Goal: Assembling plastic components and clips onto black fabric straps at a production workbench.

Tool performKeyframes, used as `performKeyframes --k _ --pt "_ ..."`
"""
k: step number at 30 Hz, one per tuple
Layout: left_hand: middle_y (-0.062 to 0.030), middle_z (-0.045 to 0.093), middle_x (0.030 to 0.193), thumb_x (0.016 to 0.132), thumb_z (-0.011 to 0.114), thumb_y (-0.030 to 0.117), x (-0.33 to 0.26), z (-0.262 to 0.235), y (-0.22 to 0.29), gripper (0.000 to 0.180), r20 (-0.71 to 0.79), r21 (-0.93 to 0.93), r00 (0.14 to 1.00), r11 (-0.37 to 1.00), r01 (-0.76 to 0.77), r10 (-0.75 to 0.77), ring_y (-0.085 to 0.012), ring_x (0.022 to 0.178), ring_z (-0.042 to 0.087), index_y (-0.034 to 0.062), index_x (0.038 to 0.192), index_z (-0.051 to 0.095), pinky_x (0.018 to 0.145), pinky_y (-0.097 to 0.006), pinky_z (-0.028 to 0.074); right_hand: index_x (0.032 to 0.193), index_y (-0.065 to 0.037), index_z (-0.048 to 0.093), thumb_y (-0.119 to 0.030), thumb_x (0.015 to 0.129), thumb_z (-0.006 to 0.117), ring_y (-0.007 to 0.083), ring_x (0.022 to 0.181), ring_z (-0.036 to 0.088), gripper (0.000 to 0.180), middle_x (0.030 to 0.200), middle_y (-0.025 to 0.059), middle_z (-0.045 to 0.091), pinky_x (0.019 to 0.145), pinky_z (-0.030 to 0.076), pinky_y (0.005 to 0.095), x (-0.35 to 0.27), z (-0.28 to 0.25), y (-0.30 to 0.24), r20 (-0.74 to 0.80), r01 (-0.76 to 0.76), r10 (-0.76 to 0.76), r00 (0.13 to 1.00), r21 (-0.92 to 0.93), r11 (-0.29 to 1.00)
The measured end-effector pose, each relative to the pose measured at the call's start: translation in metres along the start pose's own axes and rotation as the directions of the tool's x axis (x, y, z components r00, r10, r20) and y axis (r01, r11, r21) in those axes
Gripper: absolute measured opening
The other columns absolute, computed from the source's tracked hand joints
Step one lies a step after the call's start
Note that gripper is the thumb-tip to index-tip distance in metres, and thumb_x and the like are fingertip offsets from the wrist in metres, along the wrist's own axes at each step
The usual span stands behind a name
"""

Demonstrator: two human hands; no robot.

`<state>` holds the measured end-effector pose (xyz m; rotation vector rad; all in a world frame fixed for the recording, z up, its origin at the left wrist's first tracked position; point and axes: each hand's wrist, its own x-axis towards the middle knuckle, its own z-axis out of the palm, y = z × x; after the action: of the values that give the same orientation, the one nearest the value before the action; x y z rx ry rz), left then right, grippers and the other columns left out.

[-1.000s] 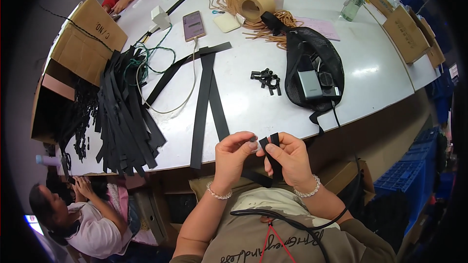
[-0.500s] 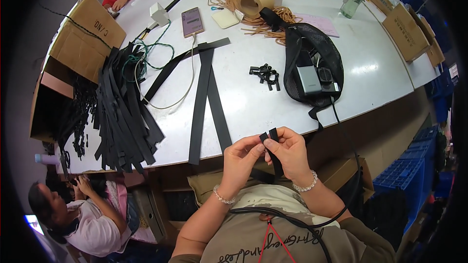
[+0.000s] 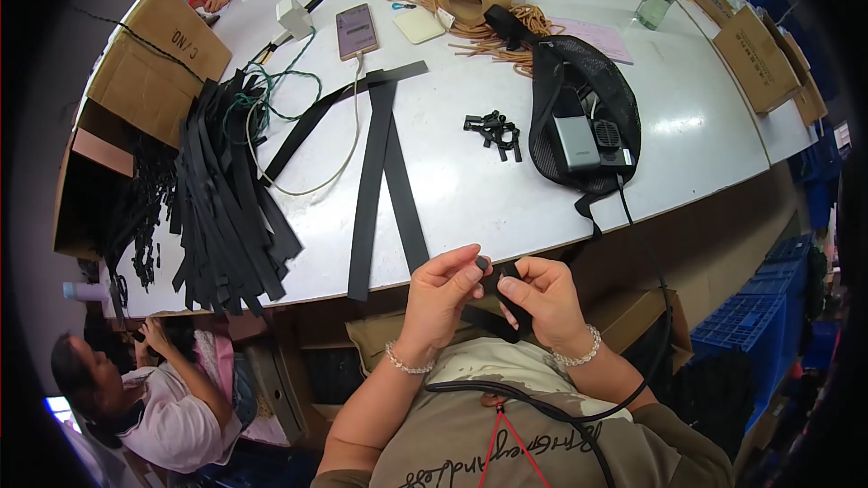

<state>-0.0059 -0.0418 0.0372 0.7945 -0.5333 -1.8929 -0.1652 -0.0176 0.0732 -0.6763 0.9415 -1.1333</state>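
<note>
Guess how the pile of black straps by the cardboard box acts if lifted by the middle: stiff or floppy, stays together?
Likely floppy: the pile of black straps is flat strips, several curving. May well slide apart, since strips overlap unevenly and their lower ends splay across the white table.

Bright white tabletop, soft glare toward its right, deep shadow underneath, bowed fisheye edges, black corners

A phone (plugged in), a greenish bottle.
</note>
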Motion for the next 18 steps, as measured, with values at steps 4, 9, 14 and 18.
performKeyframes --k 4,9,14,18 --pt "-0.0111 0.066 0.098 0.085 0.062 0.002 -0.0021 0.0039 0.0025 0.024 -0.027 0.004 0.999 1.000 0.024 -0.024 -0.0116 0.076 0.060 -0.0008 0.109 0.062 0.065 -0.022 0.050 0.077 0.002 0.058 -0.005 0.086 0.060 0.0069 0.050 0.051 0.012 0.065 0.0034 0.058 0.042 0.041 0.0203 -0.0006 0.0016 -0.0002 0.009 -0.027 0.027 1.000 -0.017 0.999" --pt "-0.0106 0.066 0.098 0.085 0.062 0.002 -0.0056 0.0034 -0.0004 0.023 -0.008 0.071 1.000 0.997 -0.016 0.016 -0.0119 0.080 0.061 -0.0009 0.108 0.064 0.067 -0.022 0.051 0.076 0.002 0.060 -0.007 0.086 0.062 0.0053 0.049 0.050 0.013 0.063 0.0028 0.059 0.043 0.040 0.0195 0.0012 0.0053 0.0001 0.008 -0.053 0.052 0.999 0.019 0.998" --pt "-0.0091 0.066 0.097 0.086 0.061 0.003 -0.0081 0.0039 -0.0031 0.021 -0.006 0.189 0.997 0.979 -0.080 0.083 -0.0110 0.081 0.060 -0.0007 0.107 0.065 0.070 -0.022 0.051 0.075 0.002 0.059 -0.008 0.086 0.061 0.0060 0.048 0.050 0.015 0.062 0.0031 0.058 0.042 0.039 0.0199 0.0011 0.0064 0.0011 -0.007 -0.066 0.067 0.998 0.056 0.996" --pt "-0.0084 0.065 0.098 0.086 0.061 0.001 -0.0088 0.0080 -0.0027 0.020 0.023 0.312 0.975 0.925 -0.216 0.220 -0.0103 0.082 0.060 -0.0009 0.105 0.066 0.071 -0.022 0.051 0.075 0.002 0.059 -0.009 0.086 0.061 0.0062 0.047 0.049 0.015 0.062 0.0031 0.058 0.042 0.039 0.0201 0.0006 0.0070 0.0023 -0.012 -0.062 0.063 0.998 0.093 0.994"
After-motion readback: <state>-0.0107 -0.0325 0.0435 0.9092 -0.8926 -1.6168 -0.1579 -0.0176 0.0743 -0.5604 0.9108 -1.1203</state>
